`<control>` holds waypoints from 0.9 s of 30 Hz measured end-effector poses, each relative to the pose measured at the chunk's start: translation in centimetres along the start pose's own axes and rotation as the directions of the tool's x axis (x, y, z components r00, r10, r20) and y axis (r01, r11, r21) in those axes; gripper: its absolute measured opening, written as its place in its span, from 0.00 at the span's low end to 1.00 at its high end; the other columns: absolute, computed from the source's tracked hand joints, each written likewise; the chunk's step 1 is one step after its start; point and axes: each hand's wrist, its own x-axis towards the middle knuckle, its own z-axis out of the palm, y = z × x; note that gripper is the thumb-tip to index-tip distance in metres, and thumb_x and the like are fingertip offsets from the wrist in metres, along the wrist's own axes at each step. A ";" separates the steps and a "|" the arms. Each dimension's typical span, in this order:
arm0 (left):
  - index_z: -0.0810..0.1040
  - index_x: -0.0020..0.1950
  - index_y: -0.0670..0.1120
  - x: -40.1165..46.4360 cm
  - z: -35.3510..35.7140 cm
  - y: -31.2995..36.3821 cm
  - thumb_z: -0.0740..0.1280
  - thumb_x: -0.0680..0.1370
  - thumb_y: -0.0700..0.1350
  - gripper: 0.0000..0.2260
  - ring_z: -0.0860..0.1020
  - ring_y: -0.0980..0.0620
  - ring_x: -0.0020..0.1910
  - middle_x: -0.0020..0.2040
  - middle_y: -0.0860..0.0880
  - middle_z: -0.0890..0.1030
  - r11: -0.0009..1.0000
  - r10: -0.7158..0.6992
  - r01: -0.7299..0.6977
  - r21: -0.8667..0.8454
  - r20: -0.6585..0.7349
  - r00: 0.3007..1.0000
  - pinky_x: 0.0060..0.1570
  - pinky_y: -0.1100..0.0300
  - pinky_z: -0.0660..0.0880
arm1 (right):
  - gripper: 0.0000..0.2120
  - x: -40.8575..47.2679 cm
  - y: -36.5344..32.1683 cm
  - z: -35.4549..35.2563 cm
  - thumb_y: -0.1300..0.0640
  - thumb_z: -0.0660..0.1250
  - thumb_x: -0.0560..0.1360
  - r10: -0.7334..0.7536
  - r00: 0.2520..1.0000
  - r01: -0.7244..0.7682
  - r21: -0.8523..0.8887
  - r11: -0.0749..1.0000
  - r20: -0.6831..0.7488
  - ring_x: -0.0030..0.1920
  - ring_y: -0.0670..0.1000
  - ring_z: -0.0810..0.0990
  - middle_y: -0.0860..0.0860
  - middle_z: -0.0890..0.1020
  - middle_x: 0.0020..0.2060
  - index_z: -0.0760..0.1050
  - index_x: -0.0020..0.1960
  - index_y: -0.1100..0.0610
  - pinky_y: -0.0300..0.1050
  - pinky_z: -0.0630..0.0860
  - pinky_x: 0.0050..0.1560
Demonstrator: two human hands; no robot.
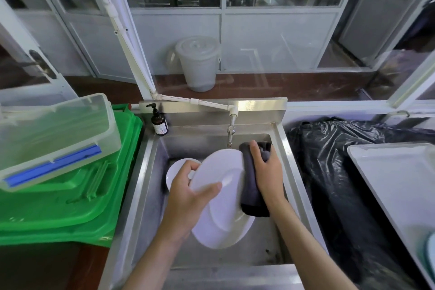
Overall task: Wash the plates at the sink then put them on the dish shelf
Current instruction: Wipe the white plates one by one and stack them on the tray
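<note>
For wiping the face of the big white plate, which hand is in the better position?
Probably the right hand: it already holds the dark grey cloth against the large round white plate. The left hand grips that plate's rim, steadying it over the steel sink.

Over the steel sink (150,160), the left hand (188,193) is gripping a large white plate (223,198) by its rim, thumb lying across its face, holding it tilted. The right hand (267,172) is pressing a dark cloth (250,186) against the plate's right edge. A second white plate (175,172) is lying in the basin behind, beneath the tap (231,130). A brown pump bottle (159,122) is standing at the sink's back left corner.
</note>
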 end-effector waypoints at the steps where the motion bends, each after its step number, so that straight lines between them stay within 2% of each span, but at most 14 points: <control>1: 0.76 0.51 0.48 0.1 0.2 -0.1 0.79 0.67 0.47 0.18 0.80 0.34 0.51 0.50 0.42 0.83 0.999 -0.011 0.010 -0.035 -0.020 1.000 0.47 0.42 0.77 | 0.14 0.2 0.0 -0.1 0.37 0.66 0.80 0.005 1.000 -0.005 -0.017 1.000 0.004 0.46 0.42 0.81 0.45 0.84 0.43 0.73 0.49 0.47 0.36 0.71 0.44; 3: 0.76 0.49 0.48 0.4 0.4 -0.2 0.79 0.66 0.45 0.17 0.80 0.35 0.49 0.49 0.40 0.83 0.997 -0.041 0.037 -0.073 -0.054 0.998 0.46 0.47 0.75 | 0.17 0.6 0.1 -0.3 0.36 0.65 0.80 0.013 1.000 -0.013 -0.035 0.999 0.019 0.47 0.44 0.81 0.46 0.84 0.45 0.74 0.53 0.51 0.39 0.72 0.44; 6: 0.77 0.51 0.45 0.7 0.5 -0.2 0.79 0.64 0.44 0.19 0.81 0.48 0.41 0.46 0.42 0.84 0.986 -0.091 0.076 -0.149 -0.093 0.992 0.42 0.56 0.76 | 0.19 1.0 0.7 -0.7 0.37 0.65 0.80 0.056 0.998 -0.055 -0.043 0.998 0.039 0.49 0.44 0.81 0.46 0.83 0.47 0.73 0.57 0.52 0.42 0.72 0.46; 8: 0.77 0.51 0.43 1.1 0.4 0.0 0.79 0.64 0.43 0.19 0.81 0.51 0.40 0.44 0.46 0.84 0.973 -0.128 0.099 -0.207 -0.134 0.983 0.39 0.59 0.77 | 0.17 0.6 1.2 -1.0 0.40 0.65 0.82 0.067 0.996 -0.065 -0.042 0.997 0.052 0.49 0.44 0.80 0.46 0.82 0.47 0.72 0.58 0.54 0.44 0.72 0.47; 10: 0.78 0.51 0.45 1.6 0.5 0.1 0.80 0.66 0.39 0.18 0.81 0.49 0.42 0.45 0.46 0.85 0.952 -0.176 0.117 -0.283 -0.192 0.965 0.43 0.54 0.78 | 0.15 -0.1 1.7 -1.1 0.45 0.65 0.83 0.065 0.996 -0.063 -0.037 0.997 0.054 0.49 0.46 0.80 0.46 0.81 0.46 0.71 0.60 0.56 0.43 0.72 0.46; 13: 0.81 0.53 0.47 2.6 0.9 0.3 0.76 0.73 0.33 0.14 0.83 0.43 0.47 0.49 0.45 0.86 0.892 -0.291 0.158 -0.423 -0.271 0.918 0.51 0.48 0.80 | 0.09 -1.9 2.3 -0.8 0.50 0.66 0.83 0.040 0.999 -0.039 -0.055 0.998 0.022 0.47 0.44 0.81 0.45 0.81 0.43 0.71 0.58 0.54 0.35 0.73 0.42; 15: 0.83 0.55 0.47 3.1 1.5 0.4 0.76 0.74 0.36 0.12 0.85 0.41 0.52 0.51 0.45 0.87 0.844 -0.365 0.178 -0.506 -0.298 0.882 0.56 0.43 0.80 | 0.07 -3.3 2.5 -0.2 0.49 0.67 0.82 0.007 1.000 -0.007 -0.040 0.999 0.004 0.46 0.42 0.82 0.43 0.83 0.45 0.72 0.56 0.49 0.40 0.76 0.46; 17: 0.83 0.57 0.48 3.5 2.0 0.0 0.77 0.77 0.45 0.10 0.85 0.42 0.54 0.53 0.46 0.87 0.819 -0.412 0.195 -0.540 -0.317 0.854 0.59 0.40 0.81 | 0.06 -4.7 2.3 0.5 0.48 0.68 0.81 -0.050 0.999 0.050 -0.051 0.997 0.006 0.47 0.39 0.81 0.41 0.83 0.46 0.72 0.55 0.46 0.43 0.76 0.48; 20: 0.82 0.56 0.51 3.3 3.2 -0.4 0.71 0.80 0.59 0.13 0.85 0.45 0.55 0.55 0.48 0.87 0.797 -0.462 0.249 -0.550 -0.292 0.837 0.60 0.42 0.81 | 0.09 -6.4 1.5 1.7 0.43 0.68 0.79 -0.203 0.975 0.216 -0.188 0.958 0.086 0.48 0.43 0.81 0.41 0.81 0.46 0.71 0.53 0.44 0.46 0.78 0.49; 22: 0.83 0.54 0.51 2.7 3.9 -0.7 0.69 0.81 0.59 0.12 0.86 0.45 0.54 0.53 0.48 0.88 0.789 -0.471 0.264 -0.555 -0.271 0.840 0.60 0.44 0.81 | 0.11 -6.7 0.4 2.7 0.41 0.67 0.79 -0.306 0.938 0.342 -0.289 0.894 0.162 0.48 0.45 0.79 0.42 0.79 0.46 0.70 0.52 0.46 0.49 0.78 0.47; 24: 0.84 0.53 0.49 2.0 4.4 -0.7 0.68 0.83 0.53 0.09 0.86 0.45 0.53 0.50 0.46 0.88 0.790 -0.445 0.239 -0.564 -0.261 0.857 0.58 0.48 0.81 | 0.13 -6.1 -0.8 3.5 0.41 0.66 0.80 -0.403 0.888 0.458 -0.367 0.810 0.220 0.49 0.49 0.78 0.43 0.78 0.47 0.69 0.53 0.49 0.50 0.77 0.47; 25: 0.85 0.52 0.48 1.7 4.4 -0.6 0.67 0.84 0.50 0.08 0.86 0.45 0.53 0.50 0.47 0.88 0.801 -0.416 0.214 -0.558 -0.264 0.870 0.56 0.50 0.81 | 0.13 -5.6 -1.3 3.8 0.41 0.66 0.80 -0.424 0.874 0.485 -0.379 0.788 0.235 0.50 0.49 0.78 0.43 0.78 0.47 0.69 0.53 0.50 0.50 0.77 0.47; 27: 0.86 0.48 0.51 1.4 4.1 -0.6 0.68 0.84 0.47 0.09 0.86 0.48 0.51 0.47 0.50 0.88 0.841 -0.356 0.175 -0.512 -0.281 0.891 0.52 0.52 0.80 | 0.13 -4.4 -2.0 3.7 0.42 0.67 0.80 -0.385 0.896 0.441 -0.338 0.831 0.222 0.49 0.47 0.78 0.43 0.78 0.47 0.69 0.52 0.49 0.47 0.76 0.47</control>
